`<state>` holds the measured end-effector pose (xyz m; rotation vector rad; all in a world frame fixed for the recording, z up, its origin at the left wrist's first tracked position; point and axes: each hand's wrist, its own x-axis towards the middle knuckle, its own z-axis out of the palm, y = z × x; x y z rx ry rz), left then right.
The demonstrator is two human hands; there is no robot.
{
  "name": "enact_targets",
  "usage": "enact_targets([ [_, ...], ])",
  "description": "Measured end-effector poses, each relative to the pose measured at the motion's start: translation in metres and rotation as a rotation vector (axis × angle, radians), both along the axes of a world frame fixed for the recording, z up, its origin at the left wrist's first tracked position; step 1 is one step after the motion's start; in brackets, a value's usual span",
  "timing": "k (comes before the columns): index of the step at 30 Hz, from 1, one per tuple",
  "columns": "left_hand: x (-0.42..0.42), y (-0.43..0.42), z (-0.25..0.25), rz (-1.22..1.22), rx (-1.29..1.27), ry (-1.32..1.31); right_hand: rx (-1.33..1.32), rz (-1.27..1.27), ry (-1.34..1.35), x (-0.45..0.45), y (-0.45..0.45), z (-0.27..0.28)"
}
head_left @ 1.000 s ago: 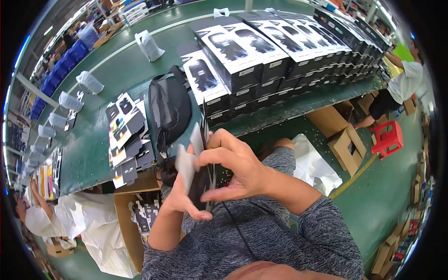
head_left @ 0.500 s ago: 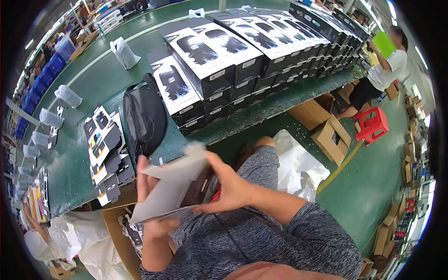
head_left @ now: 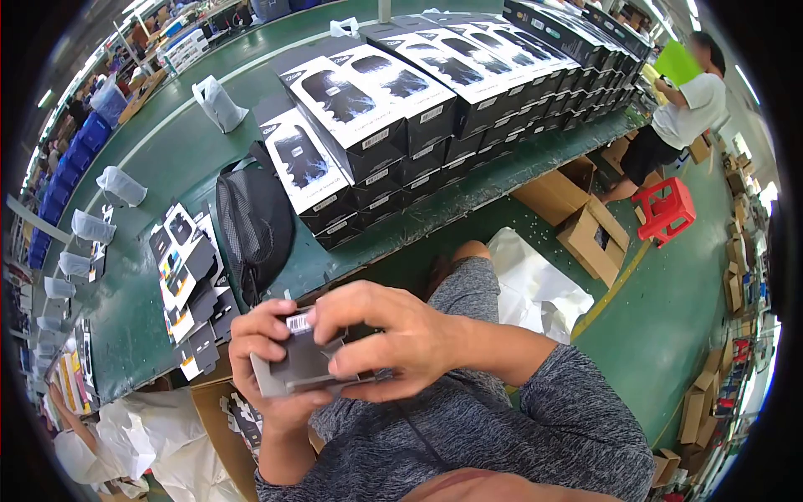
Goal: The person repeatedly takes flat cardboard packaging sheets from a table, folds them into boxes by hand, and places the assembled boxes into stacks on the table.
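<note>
Over my lap, both hands grip a small dark cardboard box [head_left: 303, 361] with pale inner flaps and a white barcode label. My left hand [head_left: 253, 350] wraps its left side, fingers over the top and thumb along the lower edge. On the other side, my right hand [head_left: 406, 343] has bent fingers pressing the flaps at the box's open-looking end. Much of that end is hidden behind the right fingers. Beyond my left hand, flat printed cardboard sleeves [head_left: 192, 289] lie in an overlapping pile on the green table [head_left: 121, 335], beside a black mesh bag [head_left: 251, 226].
Black-and-white product boxes [head_left: 339, 96] stand stacked along the table. An open carton [head_left: 209, 410] with printed pieces is at my left. White sheeting [head_left: 535, 289], brown cartons [head_left: 592, 238] and a red stool [head_left: 667, 212] are on the floor. Another person [head_left: 690, 113] stands at far right.
The cardboard has turned and come down, its large pale flap now mostly folded in and the barcode label showing. My right hand has moved over its top; my left fingers have closed round it.
</note>
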<state>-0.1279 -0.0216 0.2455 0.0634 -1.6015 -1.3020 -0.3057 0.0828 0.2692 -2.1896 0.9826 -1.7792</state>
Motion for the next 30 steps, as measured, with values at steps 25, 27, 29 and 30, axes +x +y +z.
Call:
enact_targets([
  [25, 0.027, 0.023, 0.044, 0.291, -0.590, -0.383, 0.020, -0.026, -0.318, 0.036, 0.009, 0.006],
  [27, 0.048, 0.024, 0.029, 0.373, -0.779, -0.364, 0.078, -0.057, -0.405, 0.043, 0.009, 0.006],
  [29, 0.043, 0.030, 0.017, 0.626, -0.878, -0.115, 0.219, 0.080, -0.524, 0.057, 0.007, -0.001],
  [30, 0.027, 0.030, 0.005, 0.732, -0.870, 0.115, 0.271, 0.177, -0.632, 0.065, 0.004, -0.004],
])
